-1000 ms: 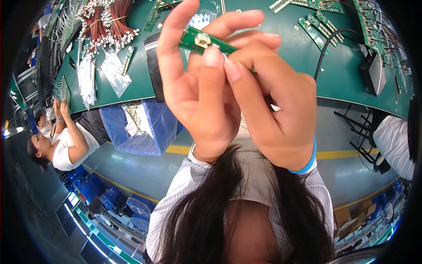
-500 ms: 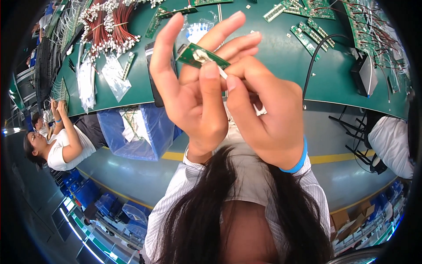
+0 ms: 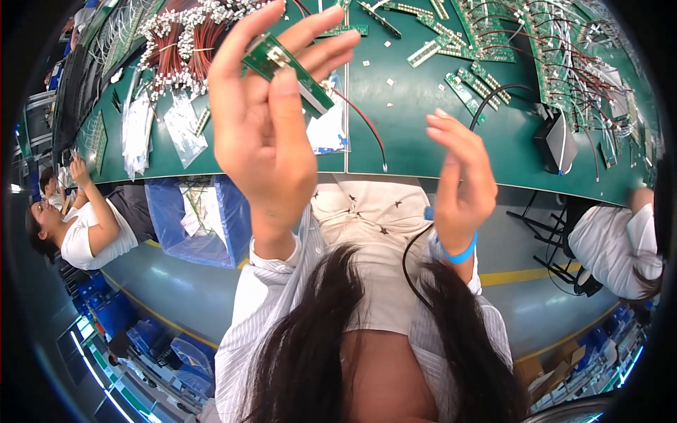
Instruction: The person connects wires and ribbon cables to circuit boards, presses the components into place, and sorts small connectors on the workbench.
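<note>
My left hand holds a narrow green circuit board, pinched by the thumb with the other fingers stretched out behind it. Pale connectors sit on the board's face. From its right side a thin red and black wire hangs down toward the table edge. My right hand, slightly blurred, is apart from the board near the table's front edge. Its fingers are stretched out and I see nothing held in them. A blue band circles the right wrist, and a black cord with a blue end lies beside it.
Bundles of red wires with white connectors lie at the back left, by clear plastic bags. Several circuit boards and a black box occupy the right side. A blue-lined bin stands below the table edge; co-workers sit either side.
My right hand has let go of the board and moved right and down. My left hand has moved left and up, the board tilting more steeply; the hanging red and black wire now shows.
</note>
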Tool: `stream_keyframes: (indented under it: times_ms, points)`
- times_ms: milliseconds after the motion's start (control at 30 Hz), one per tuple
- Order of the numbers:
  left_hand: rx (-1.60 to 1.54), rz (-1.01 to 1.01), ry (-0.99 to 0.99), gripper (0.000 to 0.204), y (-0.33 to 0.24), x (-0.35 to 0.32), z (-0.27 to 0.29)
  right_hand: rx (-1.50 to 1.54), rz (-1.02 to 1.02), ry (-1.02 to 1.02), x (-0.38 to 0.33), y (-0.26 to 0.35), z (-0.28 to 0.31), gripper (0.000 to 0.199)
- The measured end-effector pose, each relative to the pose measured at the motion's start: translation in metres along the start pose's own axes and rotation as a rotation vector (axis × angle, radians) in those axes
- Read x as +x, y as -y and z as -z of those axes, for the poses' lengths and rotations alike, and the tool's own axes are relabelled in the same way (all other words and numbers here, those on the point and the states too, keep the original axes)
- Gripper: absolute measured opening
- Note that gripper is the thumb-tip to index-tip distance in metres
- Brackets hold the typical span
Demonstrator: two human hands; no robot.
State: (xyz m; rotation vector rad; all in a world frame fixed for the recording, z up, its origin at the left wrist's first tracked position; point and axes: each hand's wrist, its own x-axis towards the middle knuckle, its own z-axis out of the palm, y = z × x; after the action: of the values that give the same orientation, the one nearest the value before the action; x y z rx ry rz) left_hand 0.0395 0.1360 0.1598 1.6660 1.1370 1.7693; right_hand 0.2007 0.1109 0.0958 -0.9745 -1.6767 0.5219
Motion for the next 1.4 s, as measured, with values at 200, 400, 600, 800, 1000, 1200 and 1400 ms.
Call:
stream_keyframes:
  times_ms: [200,400,600,800,1000,1200,1400]
  points:
    - [-0.125,0.172,-0.008,0.038,-0.010,0.021,0.008,-0.170,0.169,0.233,0.005,-0.028,-0.006,0.050]
    - [-0.221,0.278,-0.032,0.039,-0.008,0.028,0.013,-0.135,0.432,0.376,0.009,-0.014,-0.006,0.043]
    - [-0.396,0.304,-0.017,0.037,0.000,0.030,0.017,-0.259,0.510,0.328,0.012,-0.007,-0.011,0.045]
    - [-0.393,0.303,-0.021,0.035,0.002,0.031,0.014,-0.456,0.651,0.395,0.005,0.005,-0.019,0.054]
    - [-0.449,0.282,-0.080,0.031,0.009,0.031,0.006,-0.636,0.753,0.252,0.001,0.017,-0.043,0.036]
    - [-0.465,0.300,-0.108,0.031,0.014,0.032,0.006,-0.604,0.728,0.379,0.016,0.011,-0.059,0.022]
    - [-0.412,0.375,-0.045,0.031,0.024,0.029,0.013,-0.221,0.658,0.481,0.025,0.011,-0.033,0.023]
